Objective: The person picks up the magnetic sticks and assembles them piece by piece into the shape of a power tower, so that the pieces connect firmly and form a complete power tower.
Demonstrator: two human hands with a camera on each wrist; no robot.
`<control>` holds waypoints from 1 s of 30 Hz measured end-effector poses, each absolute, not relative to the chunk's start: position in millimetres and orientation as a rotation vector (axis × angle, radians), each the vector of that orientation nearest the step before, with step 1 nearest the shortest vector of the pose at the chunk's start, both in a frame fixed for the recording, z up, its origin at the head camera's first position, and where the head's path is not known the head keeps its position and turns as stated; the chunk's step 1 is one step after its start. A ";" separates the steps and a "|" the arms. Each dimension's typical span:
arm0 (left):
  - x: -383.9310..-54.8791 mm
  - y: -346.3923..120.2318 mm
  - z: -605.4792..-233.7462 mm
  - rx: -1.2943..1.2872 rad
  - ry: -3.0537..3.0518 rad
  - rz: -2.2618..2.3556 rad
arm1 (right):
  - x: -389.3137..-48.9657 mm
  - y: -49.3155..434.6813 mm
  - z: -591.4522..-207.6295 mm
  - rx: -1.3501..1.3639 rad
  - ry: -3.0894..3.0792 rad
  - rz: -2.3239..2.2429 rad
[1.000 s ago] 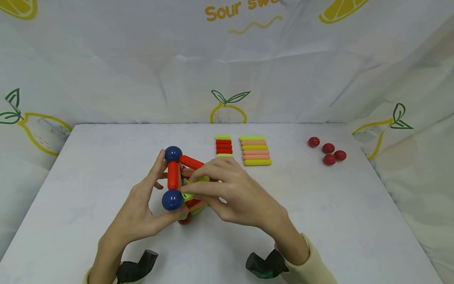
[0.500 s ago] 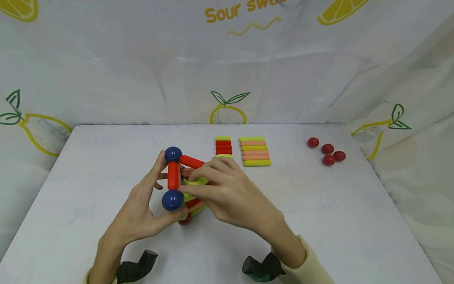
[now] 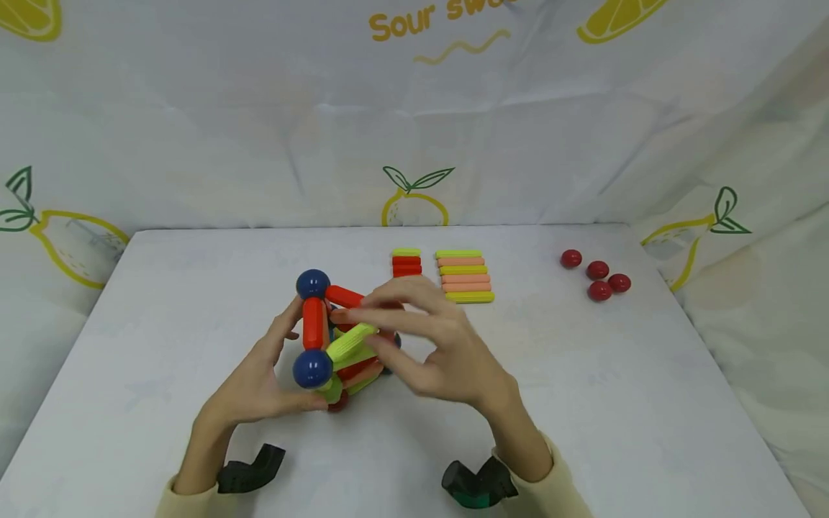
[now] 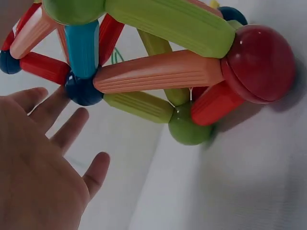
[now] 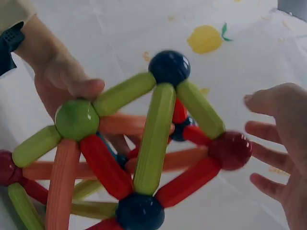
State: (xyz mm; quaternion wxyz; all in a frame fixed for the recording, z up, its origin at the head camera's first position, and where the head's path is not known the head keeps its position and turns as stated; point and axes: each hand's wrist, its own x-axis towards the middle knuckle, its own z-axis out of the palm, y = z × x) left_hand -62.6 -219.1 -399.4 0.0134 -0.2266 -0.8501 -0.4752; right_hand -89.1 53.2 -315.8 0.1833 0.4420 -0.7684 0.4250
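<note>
A framework of magnetic rods and balls point(image 3: 314, 324) stands left of the table's middle. Its rods are red, lime and salmon, with a blue one point(image 4: 82, 50); the balls are blue, green and dark red. My left hand point(image 3: 255, 378) flanks the left side, its thumb low by the green ball point(image 3: 330, 390). Straight, spread fingers meet a blue ball point(image 4: 84, 88) in the left wrist view. My right hand point(image 3: 447, 342) is spread at the right side, its fingertips by the red ball point(image 5: 231, 150). A lime rod point(image 5: 156, 139) spans two blue balls facing the right wrist camera.
Behind the framework lie a stack of short red and lime rods point(image 3: 406, 262) and a row of longer lime, yellow and salmon rods point(image 3: 464, 279). Several dark red balls point(image 3: 599, 270) lie at the back right. A lemon-print curtain point(image 3: 272, 129) hangs beyond the white table point(image 3: 615, 403).
My right hand's fingers have opened and drawn back from the lime rod, showing more of it. My left thumb has slid lower, and the framework has shifted slightly.
</note>
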 end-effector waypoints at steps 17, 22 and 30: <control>-61.0 -178.7 -404.0 -0.451 -2.577 -1.418 | -151.2 59.2 -425.3 0.534 -2.933 0.820; -58.4 -164.4 -406.6 -0.420 -2.473 -1.397 | -148.9 56.9 -424.5 0.540 -2.986 0.820; -54.9 -152.6 -406.0 -0.371 -2.405 -1.499 | -146.6 62.4 -404.5 0.505 -2.899 1.076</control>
